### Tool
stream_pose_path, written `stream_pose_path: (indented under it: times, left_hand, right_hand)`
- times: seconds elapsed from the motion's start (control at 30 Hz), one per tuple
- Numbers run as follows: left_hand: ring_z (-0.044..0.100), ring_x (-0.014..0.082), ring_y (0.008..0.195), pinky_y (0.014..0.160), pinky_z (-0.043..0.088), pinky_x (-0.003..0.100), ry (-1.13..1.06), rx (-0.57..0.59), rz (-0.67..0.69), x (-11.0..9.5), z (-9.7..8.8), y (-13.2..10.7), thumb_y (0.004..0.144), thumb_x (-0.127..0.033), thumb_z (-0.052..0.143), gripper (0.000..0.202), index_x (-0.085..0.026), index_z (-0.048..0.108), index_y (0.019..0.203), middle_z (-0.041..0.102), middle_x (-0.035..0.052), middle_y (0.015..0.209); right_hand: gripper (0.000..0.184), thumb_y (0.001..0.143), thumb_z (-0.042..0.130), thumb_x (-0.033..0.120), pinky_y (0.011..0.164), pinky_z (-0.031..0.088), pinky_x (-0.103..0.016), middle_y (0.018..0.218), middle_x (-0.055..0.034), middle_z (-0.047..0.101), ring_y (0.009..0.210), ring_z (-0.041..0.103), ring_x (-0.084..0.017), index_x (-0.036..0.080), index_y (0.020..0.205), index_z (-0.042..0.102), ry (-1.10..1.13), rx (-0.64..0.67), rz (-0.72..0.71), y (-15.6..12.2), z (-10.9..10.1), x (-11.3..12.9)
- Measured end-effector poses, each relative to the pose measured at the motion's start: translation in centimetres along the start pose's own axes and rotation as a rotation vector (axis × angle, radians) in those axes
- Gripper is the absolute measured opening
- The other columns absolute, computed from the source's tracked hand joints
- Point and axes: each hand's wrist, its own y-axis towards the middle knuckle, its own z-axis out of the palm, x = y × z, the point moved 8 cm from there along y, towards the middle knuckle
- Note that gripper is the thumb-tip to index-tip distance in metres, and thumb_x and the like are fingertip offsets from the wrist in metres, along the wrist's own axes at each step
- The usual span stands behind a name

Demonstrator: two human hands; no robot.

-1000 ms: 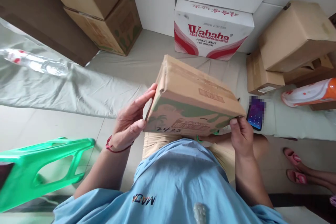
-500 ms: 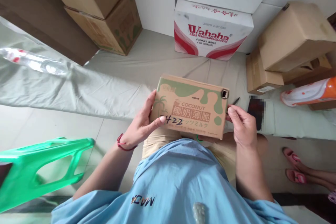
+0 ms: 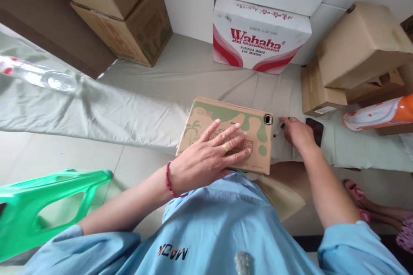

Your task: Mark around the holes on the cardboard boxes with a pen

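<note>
A brown cardboard box with green drips and a coconut-snack print lies near the front edge of the cloth-covered surface, close to my body. My left hand rests flat across its top, fingers spread, covering much of the lettering. A ring and a red cord bracelet show on this hand. To the right of the box, my right hand is closed on a dark-tipped marker pen, held low against the cloth. Just beyond that hand lies a black phone, partly hidden by it.
A white and red Wahaha carton stands at the back. Brown cartons are stacked at left and right. A clear bottle, an orange-and-white bottle, and a green stool flank me. Another person's feet are at right.
My left hand has moved from the box's left edge onto its top. My right hand has let go of the box and taken hold of the marker pen. The box sits slightly further left.
</note>
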Motion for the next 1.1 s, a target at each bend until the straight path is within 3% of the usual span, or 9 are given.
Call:
stream_pose_path:
  times: [0.2,0.33,0.4,0.5,0.6,0.67,0.83,0.93,1.1]
  left_hand:
    - [0.031,0.0377,0.172,0.139,0.018,0.068,0.050,0.089,-0.109,0.0,1.8,1.6,0.105,-0.028,0.070,0.069,-0.032,0.045,0.169,0.035,0.0113,0.183]
    - [0.030,0.0382,0.172,0.138,0.021,0.067,0.057,0.081,-0.175,0.0,1.7,1.8,0.101,-0.031,0.077,0.077,-0.030,0.044,0.170,0.034,0.0146,0.183]
    - [0.034,0.0393,0.169,0.137,0.023,0.067,0.058,0.072,-0.197,0.0,1.5,2.2,0.097,-0.036,0.082,0.081,-0.029,0.045,0.169,0.037,0.0157,0.182]
    - [0.043,0.0416,0.163,0.133,0.033,0.063,0.063,0.064,-0.209,-0.3,1.1,3.3,0.092,-0.041,0.088,0.084,-0.026,0.050,0.166,0.046,0.0180,0.176]
    - [0.045,0.0435,0.161,0.133,0.035,0.061,0.055,0.039,-0.216,-0.5,1.0,4.3,0.088,-0.049,0.091,0.088,-0.025,0.053,0.164,0.051,0.0203,0.170]
    - [0.039,0.0452,0.165,0.136,0.027,0.068,0.047,0.019,-0.208,-0.6,1.1,4.7,0.088,-0.053,0.091,0.091,-0.028,0.052,0.166,0.046,0.0195,0.175]
    - [0.035,0.0454,0.168,0.135,0.021,0.079,0.047,0.027,-0.184,-0.6,1.7,4.8,0.092,-0.053,0.087,0.090,-0.032,0.046,0.170,0.035,0.0172,0.182]
    - [0.035,0.0458,0.168,0.133,0.024,0.081,0.035,0.031,-0.187,-0.6,1.7,4.8,0.093,-0.054,0.086,0.089,-0.032,0.047,0.170,0.035,0.0172,0.182]
    - [0.035,0.0453,0.168,0.135,0.022,0.079,0.032,0.026,-0.186,-0.6,1.6,4.7,0.090,-0.053,0.089,0.091,-0.032,0.049,0.169,0.034,0.0161,0.182]
  right_hand:
    - [0.031,0.104,0.054,0.029,0.074,0.044,-0.036,0.111,-0.0195,0.082,0.100,0.078,-0.033,0.017,0.123,0.076,-0.121,0.075,-0.129,1.1,-1.1,1.2]
    - [0.024,0.098,0.061,0.034,0.070,0.042,-0.036,0.092,-0.0171,0.080,0.086,0.074,-0.032,0.017,0.108,0.074,-0.053,-0.049,-0.001,0.8,-2.9,-1.3]
    - [0.014,0.090,0.067,0.034,0.067,0.041,-0.035,0.076,-0.0100,0.073,0.074,0.068,-0.026,0.020,0.090,0.069,0.202,-0.242,0.126,0.1,-4.9,-3.3]
    - [0.023,0.081,0.072,0.040,0.055,0.034,-0.029,0.059,0.0030,0.053,0.053,0.047,-0.015,0.026,0.076,0.054,0.971,-0.531,0.161,-1.6,-6.9,-4.8]
    - [0.039,0.076,0.081,0.050,0.042,0.020,-0.023,0.056,0.0100,0.040,0.043,0.030,-0.009,0.028,0.077,0.049,1.653,-0.546,0.017,-2.6,-7.6,-2.4]
    - [0.041,0.076,0.087,0.050,0.040,0.018,-0.021,0.057,0.0099,0.046,0.043,0.031,-0.007,0.026,0.079,0.053,1.804,-0.471,-0.062,-3.0,-8.1,0.2]
    - [0.037,0.078,0.090,0.049,0.047,0.037,-0.022,0.075,0.0032,0.068,0.053,0.044,-0.007,0.025,0.096,0.069,1.832,-0.376,-0.150,-3.0,-8.9,5.1]
    - [0.036,0.076,0.092,0.044,0.047,0.034,-0.022,0.069,0.0067,0.058,0.053,0.041,-0.007,0.025,0.092,0.067,1.841,-0.444,-0.158,-2.5,-8.7,6.2]
    - [0.017,0.093,0.072,0.039,0.048,0.029,-0.023,0.063,0.0068,0.051,0.052,0.039,-0.009,0.023,0.090,0.067,1.604,-0.587,-0.056,-2.3,-7.5,6.8]
